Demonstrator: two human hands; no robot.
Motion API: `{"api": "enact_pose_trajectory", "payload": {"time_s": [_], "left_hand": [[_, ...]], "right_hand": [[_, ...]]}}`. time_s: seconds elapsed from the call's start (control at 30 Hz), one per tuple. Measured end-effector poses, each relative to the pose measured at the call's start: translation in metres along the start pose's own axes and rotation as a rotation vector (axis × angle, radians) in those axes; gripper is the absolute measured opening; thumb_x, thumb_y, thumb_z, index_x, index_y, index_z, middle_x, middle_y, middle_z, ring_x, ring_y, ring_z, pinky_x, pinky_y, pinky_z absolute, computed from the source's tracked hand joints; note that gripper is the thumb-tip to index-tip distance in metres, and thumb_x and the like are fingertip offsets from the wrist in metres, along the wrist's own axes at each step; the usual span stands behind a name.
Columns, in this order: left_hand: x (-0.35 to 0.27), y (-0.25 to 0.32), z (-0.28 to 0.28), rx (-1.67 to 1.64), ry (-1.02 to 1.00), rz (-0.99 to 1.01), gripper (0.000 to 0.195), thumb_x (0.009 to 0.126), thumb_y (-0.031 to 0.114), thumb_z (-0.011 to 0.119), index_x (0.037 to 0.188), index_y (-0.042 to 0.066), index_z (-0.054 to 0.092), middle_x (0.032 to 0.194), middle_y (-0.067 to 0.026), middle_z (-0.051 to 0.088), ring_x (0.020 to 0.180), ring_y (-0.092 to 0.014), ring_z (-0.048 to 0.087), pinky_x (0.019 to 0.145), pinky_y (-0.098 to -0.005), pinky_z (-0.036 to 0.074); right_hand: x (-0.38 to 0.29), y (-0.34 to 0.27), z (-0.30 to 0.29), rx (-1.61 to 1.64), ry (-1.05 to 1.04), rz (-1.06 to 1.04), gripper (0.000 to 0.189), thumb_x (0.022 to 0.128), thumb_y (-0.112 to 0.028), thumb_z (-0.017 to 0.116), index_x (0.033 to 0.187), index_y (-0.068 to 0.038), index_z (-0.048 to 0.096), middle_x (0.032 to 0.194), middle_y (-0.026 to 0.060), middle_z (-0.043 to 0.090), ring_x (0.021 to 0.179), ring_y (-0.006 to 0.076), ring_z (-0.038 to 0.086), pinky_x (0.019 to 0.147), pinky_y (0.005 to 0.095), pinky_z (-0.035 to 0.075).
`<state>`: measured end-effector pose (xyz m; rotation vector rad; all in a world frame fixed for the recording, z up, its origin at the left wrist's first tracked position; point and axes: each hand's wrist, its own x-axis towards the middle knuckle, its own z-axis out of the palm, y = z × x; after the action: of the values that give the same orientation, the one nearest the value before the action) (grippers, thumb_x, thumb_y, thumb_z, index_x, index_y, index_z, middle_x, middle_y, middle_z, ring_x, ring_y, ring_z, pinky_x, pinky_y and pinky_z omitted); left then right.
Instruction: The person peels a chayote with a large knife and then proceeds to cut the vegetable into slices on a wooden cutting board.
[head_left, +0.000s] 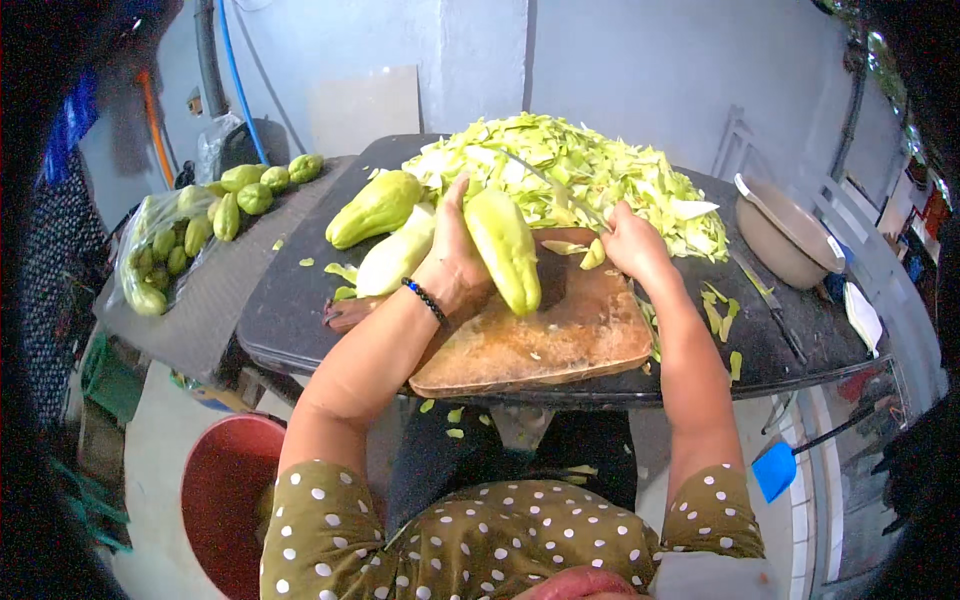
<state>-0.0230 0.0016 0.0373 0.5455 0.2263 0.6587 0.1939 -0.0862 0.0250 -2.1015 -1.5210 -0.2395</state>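
My left hand (459, 259) holds a pale green chayote (504, 251) upright-tilted above the wooden cutting board (555, 330). In my right hand (634, 240) is a knife (555, 184), its blade pointing up and left over a big heap of sliced chayote (570, 150). A small cut piece (593, 254) lies by my right fingers at the board's far edge. Left of my left hand lie a whole chayote (379, 206) and a paler, seemingly peeled one (397, 251). The knife's handle is hidden in my right fist.
A second knife (772, 307) lies on the dark table (285, 315) at the right, near a beige basin (787, 232). More chayotes (226, 217), some in a clear plastic bag (154, 247), are on a side surface at the left. A red bucket (225, 487) stands on the floor.
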Motion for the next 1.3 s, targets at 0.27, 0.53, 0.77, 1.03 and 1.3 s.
{"api": "enact_pose_trajectory", "payload": {"time_s": [0.27, 0.53, 0.77, 1.03, 1.3], "left_hand": [[0.011, -0.008, -0.018, 0.107, -0.218, 0.03, 0.055, 0.076, 0.038, 0.049, 0.115, 0.001, 0.043, 0.107, -0.0202, 0.053, 0.094, -0.035, 0.053, 0.085, -0.0527, 0.043], [-0.003, -0.017, 0.003, 0.1, -0.047, 0.004, 0.05, 0.084, 0.039, 0.044, 0.115, 0.0, 0.046, 0.114, -0.0203, 0.051, 0.107, -0.037, 0.049, 0.094, -0.0539, 0.036], [0.005, -0.019, -0.014, 0.134, -0.328, -0.074, 0.071, 0.08, 0.061, 0.045, 0.123, 0.004, 0.043, 0.122, -0.018, 0.049, 0.11, -0.033, 0.049, 0.093, -0.0521, 0.039], [-0.002, -0.019, -0.006, 0.174, -0.367, -0.085, 0.064, 0.066, 0.039, 0.06, 0.118, 0.004, 0.047, 0.112, -0.0171, 0.055, 0.098, -0.032, 0.056, 0.087, -0.0479, 0.044], [-0.002, -0.007, -0.025, 0.12, -0.22, -0.196, 0.083, 0.072, 0.078, 0.033, 0.113, 0.008, 0.05, 0.097, -0.0151, 0.056, 0.083, -0.031, 0.055, 0.063, -0.0456, 0.045]], "right_hand": [[-0.012, -0.023, 0.022, 0.232, 0.135, -0.292, 0.024, 0.075, -0.01, 0.061, 0.093, -0.005, 0.047, 0.08, 0.0158, 0.062, 0.071, 0.0335, 0.062, 0.059, 0.0396, 0.047], [-0.029, -0.041, 0.023, 0.303, 0.13, -0.513, 0.025, 0.074, -0.009, 0.066, 0.09, -0.006, 0.047, 0.071, 0.0132, 0.06, 0.065, 0.0309, 0.061, 0.054, 0.0378, 0.046], [-0.029, -0.04, 0.018, 0.426, 0.185, -0.496, 0.024, 0.075, -0.004, 0.062, 0.092, -0.006, 0.045, 0.068, 0.0126, 0.058, 0.062, 0.0315, 0.059, 0.053, 0.0364, 0.045], [-0.019, -0.034, 0.01, 0.542, 0.266, -0.432, 0.021, 0.077, -0.016, 0.062, 0.091, -0.009, 0.049, 0.07, 0.0134, 0.062, 0.065, 0.0344, 0.061, 0.053, 0.0428, 0.047], [-0.021, -0.031, -0.004, 0.3, 0.316, -0.34, 0.031, 0.073, -0.024, 0.07, 0.091, -0.011, 0.048, 0.063, 0.0087, 0.061, 0.057, 0.03, 0.061, 0.049, 0.0394, 0.045]]}}
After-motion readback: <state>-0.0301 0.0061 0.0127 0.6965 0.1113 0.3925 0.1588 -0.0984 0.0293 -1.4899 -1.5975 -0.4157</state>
